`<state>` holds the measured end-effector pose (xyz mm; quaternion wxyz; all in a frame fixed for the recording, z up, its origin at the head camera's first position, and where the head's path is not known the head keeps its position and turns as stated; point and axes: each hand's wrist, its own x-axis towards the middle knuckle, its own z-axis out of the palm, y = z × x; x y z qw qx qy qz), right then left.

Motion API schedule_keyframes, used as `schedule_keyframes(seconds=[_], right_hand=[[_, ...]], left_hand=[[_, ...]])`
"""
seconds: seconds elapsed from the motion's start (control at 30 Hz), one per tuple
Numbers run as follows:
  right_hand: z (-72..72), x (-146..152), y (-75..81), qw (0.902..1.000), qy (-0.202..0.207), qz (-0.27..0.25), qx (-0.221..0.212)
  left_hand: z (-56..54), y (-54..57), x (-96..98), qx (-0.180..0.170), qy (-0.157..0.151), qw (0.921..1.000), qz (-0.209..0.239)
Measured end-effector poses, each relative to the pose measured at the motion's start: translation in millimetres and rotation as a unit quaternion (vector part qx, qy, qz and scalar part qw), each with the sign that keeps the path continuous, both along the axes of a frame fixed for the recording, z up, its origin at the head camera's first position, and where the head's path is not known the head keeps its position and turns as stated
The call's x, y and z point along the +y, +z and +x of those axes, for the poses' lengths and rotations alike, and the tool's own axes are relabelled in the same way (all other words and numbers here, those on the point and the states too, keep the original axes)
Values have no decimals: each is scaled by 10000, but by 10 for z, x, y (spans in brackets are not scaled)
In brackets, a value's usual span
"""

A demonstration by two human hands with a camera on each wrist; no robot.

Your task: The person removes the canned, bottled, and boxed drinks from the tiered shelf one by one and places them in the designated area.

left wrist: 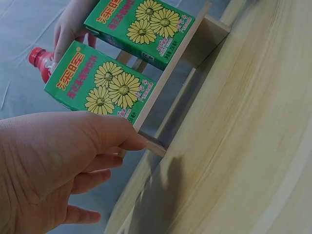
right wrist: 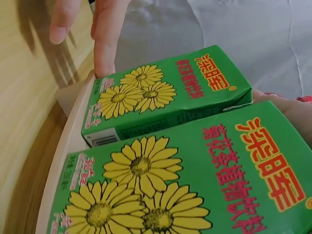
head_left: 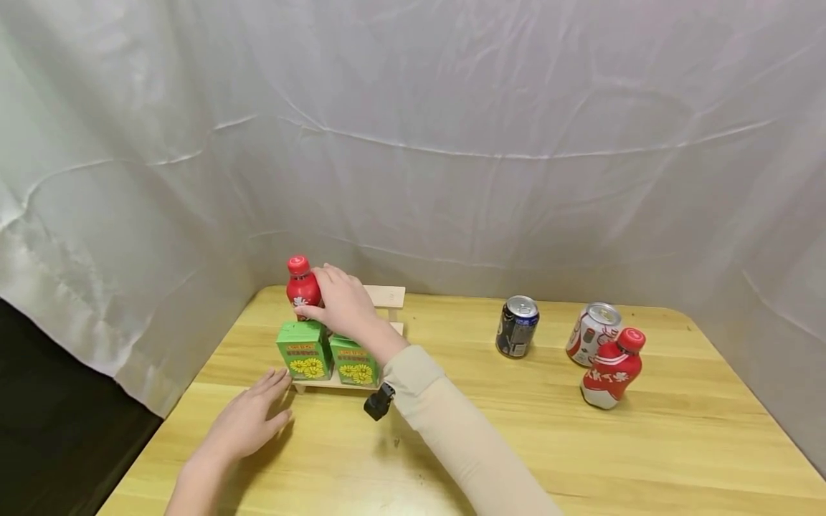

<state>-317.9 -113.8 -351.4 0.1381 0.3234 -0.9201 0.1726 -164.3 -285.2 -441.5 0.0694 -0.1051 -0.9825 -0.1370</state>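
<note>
A small wooden two-tier rack stands at the table's left side. Two green drink cartons with yellow flowers, the left one and the right one, stand side by side on its front tier. Behind them my right hand grips an upright red bottle, thumb across its front; the bottle's base is hidden by the cartons. My left hand is at the rack's left front corner, fingers extended. In the left wrist view its thumb lies against the rack's end.
To the right on the wooden table stand a black can, a white-and-red can and a second red bottle, which is close in front of the white can. Grey cloth hangs behind the table and along its sides.
</note>
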Motion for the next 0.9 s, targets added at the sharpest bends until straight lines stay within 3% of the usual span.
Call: schedule_keyframes(seconds=[0.23,0.6,0.9], right_hand=[[58,-17,8,9997,45,-204,-129],[84,61,-54,9973,100,-707,184],[80,125,58,9935,187,-968,577]], left_hand=[[56,17,-28,-62,69,9999,55],[34,-102,-22,-84,98,9999,86],[-19,-26,-11,-180,177,9996,151]])
